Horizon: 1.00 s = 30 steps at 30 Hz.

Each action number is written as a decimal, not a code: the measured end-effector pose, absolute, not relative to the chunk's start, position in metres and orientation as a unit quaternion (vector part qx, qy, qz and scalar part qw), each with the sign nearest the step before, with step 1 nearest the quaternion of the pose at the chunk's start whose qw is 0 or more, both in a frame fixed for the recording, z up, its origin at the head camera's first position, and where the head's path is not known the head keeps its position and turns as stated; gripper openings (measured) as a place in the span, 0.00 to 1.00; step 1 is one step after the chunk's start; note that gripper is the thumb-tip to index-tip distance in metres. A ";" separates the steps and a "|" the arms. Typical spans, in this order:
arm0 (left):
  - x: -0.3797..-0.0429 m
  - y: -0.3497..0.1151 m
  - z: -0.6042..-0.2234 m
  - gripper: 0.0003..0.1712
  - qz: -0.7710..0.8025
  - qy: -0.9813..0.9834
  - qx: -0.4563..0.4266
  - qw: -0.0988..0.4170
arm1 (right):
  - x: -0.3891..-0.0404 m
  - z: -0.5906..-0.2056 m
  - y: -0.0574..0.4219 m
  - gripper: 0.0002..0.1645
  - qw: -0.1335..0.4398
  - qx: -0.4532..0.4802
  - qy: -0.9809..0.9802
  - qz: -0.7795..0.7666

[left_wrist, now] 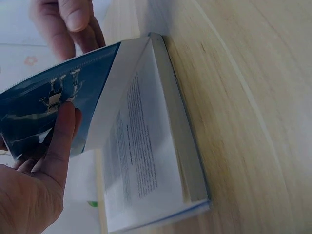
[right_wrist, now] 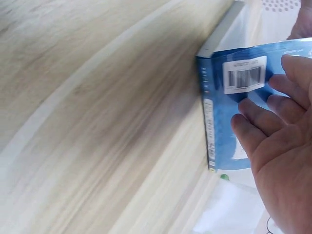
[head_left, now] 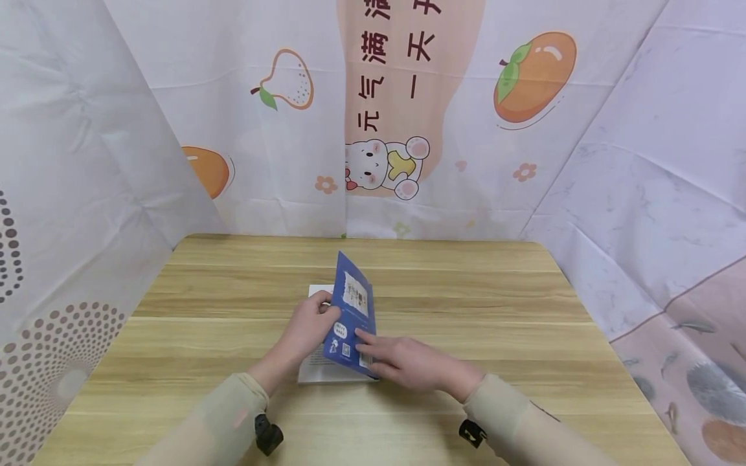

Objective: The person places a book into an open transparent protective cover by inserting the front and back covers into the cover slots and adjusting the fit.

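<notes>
A book with a blue cover (head_left: 352,317) lies on the table, its cover raised on edge above a printed page (head_left: 320,370). My left hand (head_left: 304,329) pinches the free edge of the cover, the thumb on its inner side in the left wrist view, where a small drawn figure shows. Against the outer side rest the extended fingers of my right hand (head_left: 410,364), close to the spine. A white barcode label (right_wrist: 244,74) shows beside those fingers in the right wrist view. The page block (left_wrist: 178,131) stays flat on the wood.
The wooden table (head_left: 495,298) reaches back to a printed curtain (head_left: 280,155) with fruit and a cartoon animal. More cloth hangs along the left and right sides. A black band (head_left: 268,435) sits at the left wrist, another band (head_left: 472,432) at the right.
</notes>
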State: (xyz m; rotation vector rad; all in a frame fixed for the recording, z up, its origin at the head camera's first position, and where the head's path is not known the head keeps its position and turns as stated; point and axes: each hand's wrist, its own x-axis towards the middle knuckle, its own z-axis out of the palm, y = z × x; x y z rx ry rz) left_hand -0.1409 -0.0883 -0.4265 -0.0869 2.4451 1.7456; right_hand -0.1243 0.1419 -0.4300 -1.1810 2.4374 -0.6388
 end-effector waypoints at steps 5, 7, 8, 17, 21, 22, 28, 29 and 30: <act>-0.141 -0.093 -0.429 0.14 0.577 0.813 -0.035 0.070 | -0.123 -0.436 0.143 0.27 0.177 -0.417 0.865 -0.217; -0.141 -0.096 -0.430 0.14 0.570 0.818 -0.037 0.070 | -0.123 -0.438 0.143 0.27 0.170 -0.420 0.866 -0.211; -0.141 -0.097 -0.431 0.14 0.566 0.821 -0.038 0.069 | -0.123 -0.439 0.143 0.26 0.167 -0.421 0.867 -0.206; -0.141 -0.109 -0.439 0.14 0.521 0.850 -0.045 0.064 | -0.122 -0.445 0.142 0.28 0.166 -0.425 0.871 -0.180; -0.140 -0.114 -0.443 0.12 0.506 0.859 -0.048 0.067 | -0.122 -0.447 0.141 0.29 0.172 -0.429 0.870 -0.174; -0.140 -0.115 -0.444 0.12 0.503 0.860 -0.050 0.069 | -0.121 -0.448 0.141 0.30 0.173 -0.430 0.869 -0.173; -0.139 -0.122 -0.451 0.21 0.476 0.875 -0.051 0.070 | -0.120 -0.451 0.139 0.31 0.179 -0.434 0.869 -0.157; -0.139 -0.123 -0.452 0.24 0.469 0.879 -0.048 0.069 | -0.119 -0.452 0.138 0.31 0.180 -0.434 0.870 -0.150; -0.139 -0.125 -0.453 0.27 0.462 0.883 -0.044 0.067 | -0.118 -0.452 0.138 0.31 0.182 -0.434 0.871 -0.145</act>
